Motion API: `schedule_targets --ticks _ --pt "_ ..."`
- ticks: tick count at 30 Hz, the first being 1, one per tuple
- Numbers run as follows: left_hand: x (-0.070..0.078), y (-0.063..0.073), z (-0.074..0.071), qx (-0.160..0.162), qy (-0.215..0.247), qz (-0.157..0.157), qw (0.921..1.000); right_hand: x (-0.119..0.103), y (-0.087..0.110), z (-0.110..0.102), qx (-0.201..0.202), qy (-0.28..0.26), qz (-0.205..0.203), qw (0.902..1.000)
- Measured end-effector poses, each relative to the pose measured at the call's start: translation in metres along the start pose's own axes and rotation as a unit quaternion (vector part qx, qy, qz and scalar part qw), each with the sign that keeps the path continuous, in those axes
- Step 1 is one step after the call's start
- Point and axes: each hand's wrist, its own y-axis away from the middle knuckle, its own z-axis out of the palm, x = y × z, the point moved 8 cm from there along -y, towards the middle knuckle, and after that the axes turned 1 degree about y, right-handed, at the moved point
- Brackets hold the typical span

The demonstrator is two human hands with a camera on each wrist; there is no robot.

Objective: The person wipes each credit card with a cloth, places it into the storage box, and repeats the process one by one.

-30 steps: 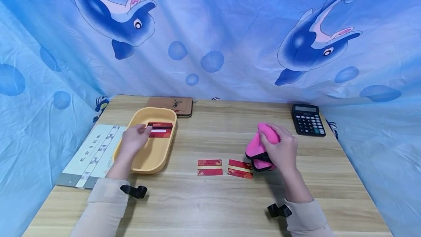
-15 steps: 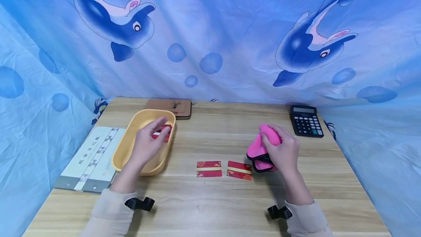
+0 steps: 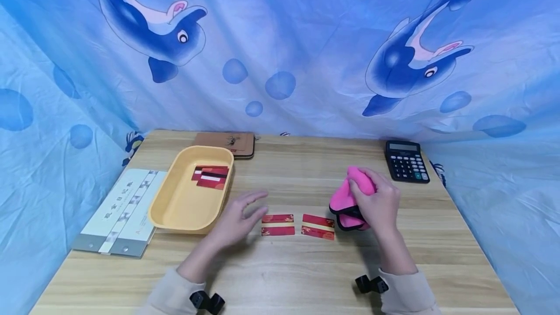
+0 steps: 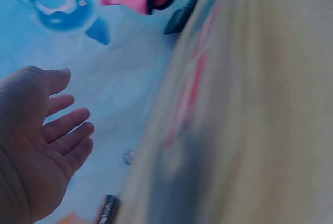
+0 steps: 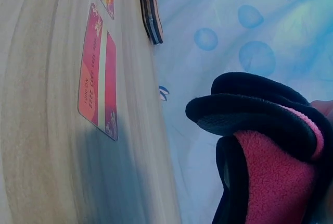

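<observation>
My left hand hovers just left of a red card with a pale gold stripe, thumb and fingers spread and holding nothing. In the left wrist view the left hand shows relaxed fingers over a blurred tabletop. A second red card lies slightly tilted beside the first. My right hand grips a folded pink fleecy cloth with black edging, close to the second card's right end. Up close in the right wrist view, the cloth is bunched in layers, and printed digits show on the nearer card.
A yellow tray at left contains overlapping red cards, stripe side up. Left of it lies a pale ledger book. A brown notebook is behind the tray; a black calculator sits at back right. A patterned curtain hangs behind.
My left hand has left the cards in the tray and moved right and nearer, to the left card on the table. The right hand keeps its grip on the cloth, almost still.
</observation>
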Motion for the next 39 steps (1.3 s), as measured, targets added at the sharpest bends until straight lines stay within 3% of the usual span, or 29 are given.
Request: schedule_targets --ticks 7,11,26,35,39 --pt "-0.032 0.008 0.034 -0.066 -0.013 -0.057 0.9961 0.0 0.001 -0.001 0.004 -0.012 -0.002 0.9999" --pt "-0.041 0.011 0.045 -0.092 -0.032 -0.051 0.9939 0.002 0.001 0.0 -0.002 -0.007 0.007 1.0" --pt "-0.044 0.011 0.051 -0.06 -0.033 -0.018 0.9975 0.009 0.004 0.001 -0.006 0.0 0.018 0.9998" --pt "-0.037 0.006 0.054 -0.062 -0.056 -0.031 0.996 0.01 0.004 0.003 -0.008 -0.01 0.013 0.9998" --pt "-0.037 0.006 0.054 -0.063 -0.041 -0.055 0.9957 0.009 0.004 0.004 -0.009 -0.017 0.01 0.9998"
